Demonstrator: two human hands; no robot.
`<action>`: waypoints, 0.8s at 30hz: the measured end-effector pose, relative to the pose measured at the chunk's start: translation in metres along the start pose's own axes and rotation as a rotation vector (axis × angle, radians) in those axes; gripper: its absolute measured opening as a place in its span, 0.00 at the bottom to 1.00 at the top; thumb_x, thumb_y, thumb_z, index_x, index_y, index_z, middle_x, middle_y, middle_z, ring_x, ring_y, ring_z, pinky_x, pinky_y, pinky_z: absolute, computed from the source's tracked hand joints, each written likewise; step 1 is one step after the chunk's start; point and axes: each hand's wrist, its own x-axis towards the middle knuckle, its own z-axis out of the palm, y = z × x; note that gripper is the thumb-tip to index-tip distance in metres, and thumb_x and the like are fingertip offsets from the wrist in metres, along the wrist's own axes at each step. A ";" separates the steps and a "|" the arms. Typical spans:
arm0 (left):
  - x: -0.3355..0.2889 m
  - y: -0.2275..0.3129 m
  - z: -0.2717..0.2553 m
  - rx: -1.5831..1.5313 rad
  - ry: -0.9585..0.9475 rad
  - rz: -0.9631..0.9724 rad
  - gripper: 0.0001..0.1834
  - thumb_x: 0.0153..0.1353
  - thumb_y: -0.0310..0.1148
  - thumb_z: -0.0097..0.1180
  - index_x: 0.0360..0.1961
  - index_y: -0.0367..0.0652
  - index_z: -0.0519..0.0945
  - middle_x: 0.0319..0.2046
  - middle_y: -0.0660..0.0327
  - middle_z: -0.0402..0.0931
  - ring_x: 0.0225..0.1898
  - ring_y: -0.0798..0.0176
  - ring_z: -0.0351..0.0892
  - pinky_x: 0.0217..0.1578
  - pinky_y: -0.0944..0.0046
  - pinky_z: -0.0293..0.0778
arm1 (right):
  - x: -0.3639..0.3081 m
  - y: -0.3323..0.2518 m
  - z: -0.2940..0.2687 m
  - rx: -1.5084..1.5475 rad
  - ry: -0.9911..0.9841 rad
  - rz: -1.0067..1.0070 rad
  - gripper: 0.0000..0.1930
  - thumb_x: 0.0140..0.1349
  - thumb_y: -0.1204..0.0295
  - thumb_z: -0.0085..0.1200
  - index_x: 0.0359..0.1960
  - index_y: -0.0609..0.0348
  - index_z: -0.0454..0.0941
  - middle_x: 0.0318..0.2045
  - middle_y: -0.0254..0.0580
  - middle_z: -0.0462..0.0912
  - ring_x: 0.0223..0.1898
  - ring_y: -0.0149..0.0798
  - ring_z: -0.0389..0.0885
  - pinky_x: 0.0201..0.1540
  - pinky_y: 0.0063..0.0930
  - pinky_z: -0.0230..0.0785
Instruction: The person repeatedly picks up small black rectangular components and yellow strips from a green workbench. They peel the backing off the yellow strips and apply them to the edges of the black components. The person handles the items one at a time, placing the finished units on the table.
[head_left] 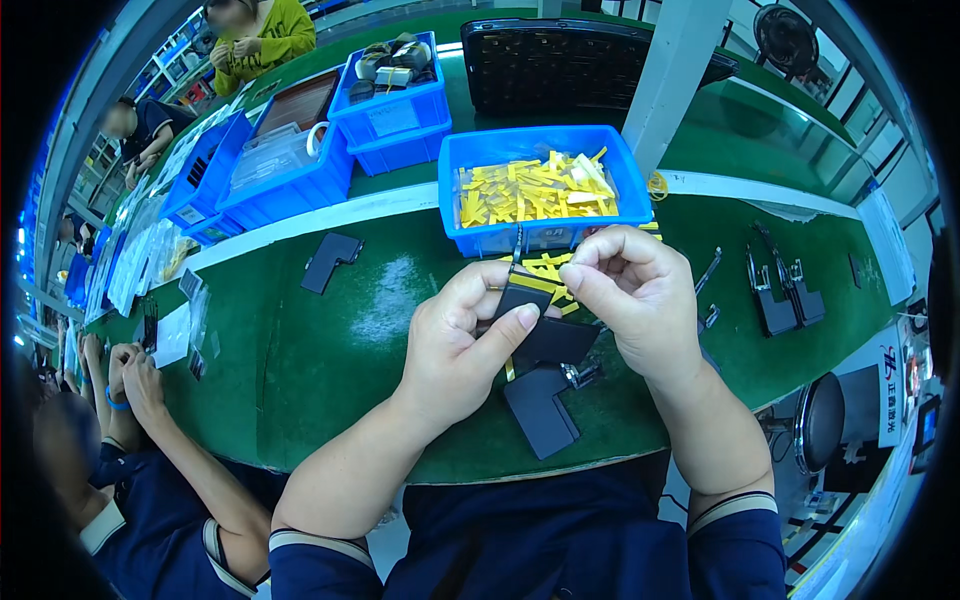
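A flat black piece point(520, 302) with a narrow yellow strip point(534, 283) is gripped by the left hand point(455, 335); the right hand point(642, 295) is pinched closed nearby; whether anything is held there cannot be told

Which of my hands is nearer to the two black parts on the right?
Right. Your right hand is left of the two black parts, apart from them; your left hand is farther left, holding another black part.

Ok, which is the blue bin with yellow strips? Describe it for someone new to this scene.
Start at the green table and find the thick white post beyond it. Left of the post, just past the person's right hand, sits a blue bin. Unlike the blue bins farther left, it holds a heap of yellow strips.
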 end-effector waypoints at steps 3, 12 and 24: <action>0.000 0.002 0.001 -0.114 -0.030 -0.020 0.14 0.61 0.24 0.51 0.48 0.33 0.67 0.41 0.53 0.76 0.41 0.64 0.79 0.45 0.64 0.75 | -0.001 -0.002 -0.002 0.134 -0.059 0.050 0.03 0.56 0.79 0.55 0.29 0.64 0.74 0.27 0.34 0.77 0.28 0.24 0.76 0.33 0.18 0.72; 0.002 0.004 -0.010 -0.437 -0.185 -0.100 0.15 0.60 0.24 0.53 0.48 0.34 0.69 0.43 0.53 0.76 0.42 0.62 0.79 0.46 0.63 0.74 | 0.003 -0.005 -0.003 0.410 -0.231 0.114 0.12 0.58 0.75 0.57 0.42 0.67 0.77 0.32 0.37 0.78 0.34 0.28 0.76 0.39 0.22 0.71; 0.001 0.005 -0.003 -0.240 -0.077 -0.020 0.14 0.62 0.22 0.49 0.49 0.32 0.68 0.42 0.53 0.77 0.44 0.64 0.78 0.46 0.66 0.75 | 0.004 0.004 -0.012 0.117 -0.131 0.031 0.10 0.54 0.77 0.60 0.38 0.66 0.81 0.35 0.40 0.79 0.34 0.29 0.78 0.39 0.22 0.71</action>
